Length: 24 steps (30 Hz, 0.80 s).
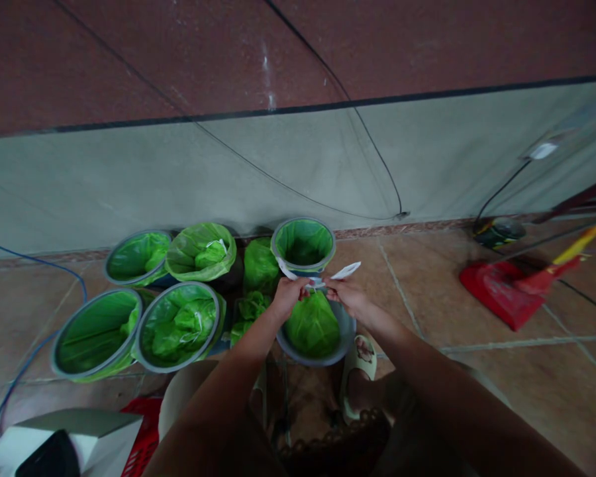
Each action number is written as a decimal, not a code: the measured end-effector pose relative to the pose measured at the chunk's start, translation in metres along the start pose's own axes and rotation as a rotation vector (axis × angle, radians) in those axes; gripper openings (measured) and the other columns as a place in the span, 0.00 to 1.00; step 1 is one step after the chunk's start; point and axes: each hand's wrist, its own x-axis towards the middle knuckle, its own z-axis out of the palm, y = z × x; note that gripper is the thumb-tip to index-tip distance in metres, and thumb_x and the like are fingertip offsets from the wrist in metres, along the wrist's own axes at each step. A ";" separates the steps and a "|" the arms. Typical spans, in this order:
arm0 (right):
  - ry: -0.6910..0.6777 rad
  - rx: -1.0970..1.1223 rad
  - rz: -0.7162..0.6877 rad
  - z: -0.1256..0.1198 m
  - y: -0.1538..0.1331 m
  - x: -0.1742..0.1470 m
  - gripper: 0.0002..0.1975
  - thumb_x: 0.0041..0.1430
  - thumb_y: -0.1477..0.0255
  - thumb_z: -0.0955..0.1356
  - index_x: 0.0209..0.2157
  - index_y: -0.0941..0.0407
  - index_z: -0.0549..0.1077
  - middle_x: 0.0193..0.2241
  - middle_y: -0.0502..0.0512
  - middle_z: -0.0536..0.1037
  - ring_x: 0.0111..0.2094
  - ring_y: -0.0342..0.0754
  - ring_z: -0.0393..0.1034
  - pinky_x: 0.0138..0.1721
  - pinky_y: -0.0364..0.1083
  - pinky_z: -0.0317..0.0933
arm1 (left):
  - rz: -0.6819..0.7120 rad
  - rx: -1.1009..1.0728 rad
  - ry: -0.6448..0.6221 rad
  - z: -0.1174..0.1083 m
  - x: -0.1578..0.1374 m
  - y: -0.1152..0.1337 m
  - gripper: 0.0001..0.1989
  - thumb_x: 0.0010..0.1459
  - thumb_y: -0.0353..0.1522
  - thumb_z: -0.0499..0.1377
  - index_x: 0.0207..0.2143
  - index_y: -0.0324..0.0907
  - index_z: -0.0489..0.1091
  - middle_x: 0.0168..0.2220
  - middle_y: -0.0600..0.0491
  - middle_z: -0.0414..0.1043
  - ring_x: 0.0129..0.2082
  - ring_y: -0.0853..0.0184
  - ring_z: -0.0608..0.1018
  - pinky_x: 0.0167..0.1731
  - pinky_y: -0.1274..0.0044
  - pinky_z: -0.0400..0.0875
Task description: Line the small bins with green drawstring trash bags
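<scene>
A green plastic bag point(314, 326) bulges inside the grey bin point(348, 346) between my feet. Its neck is gathered upward, and a white drawstring point(346, 270) runs across the top. My left hand point(289, 295) is closed on the left part of the drawstring, my right hand point(345, 295) on the right part, with a loose white end sticking out past it. Both hands nearly meet above the bag's neck. Whether a knot lies between the fingers I cannot make out. Just behind stands another grey bin point(302, 222) lined with a green bag.
Several green-lined bins point(179, 286) stand to the left, some holding tied bags. Loose green bags point(259, 265) lie among them. A red dustpan point(501, 291) is on the tiles at right. A white box point(64, 424) and red basket point(146, 430) are front left. Cables hang along the wall.
</scene>
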 end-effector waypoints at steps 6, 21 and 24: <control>0.001 0.230 0.042 0.004 -0.006 -0.008 0.09 0.46 0.76 0.76 0.24 0.58 0.72 0.21 0.49 0.75 0.21 0.39 0.68 0.26 0.39 0.67 | -0.181 -0.367 -0.136 0.002 -0.007 0.002 0.26 0.49 0.49 0.65 0.15 0.39 0.63 0.25 0.50 0.75 0.19 0.76 0.68 0.20 0.81 0.60; -0.307 -0.059 -0.338 0.013 -0.035 -0.028 0.17 0.43 0.63 0.74 0.34 0.58 0.76 0.25 0.47 0.74 0.23 0.39 0.63 0.27 0.40 0.57 | 0.329 0.317 -0.376 0.006 -0.009 -0.006 0.04 0.54 0.30 0.60 0.30 0.38 0.73 0.27 0.56 0.72 0.28 0.71 0.72 0.34 0.78 0.67; -0.282 -0.168 -0.316 0.008 -0.032 -0.023 0.18 0.50 0.63 0.70 0.42 0.57 0.76 0.25 0.46 0.73 0.20 0.38 0.60 0.21 0.39 0.52 | 0.492 0.523 -0.372 0.007 -0.010 -0.007 0.07 0.61 0.32 0.55 0.34 0.40 0.73 0.35 0.53 0.76 0.37 0.66 0.76 0.43 0.75 0.69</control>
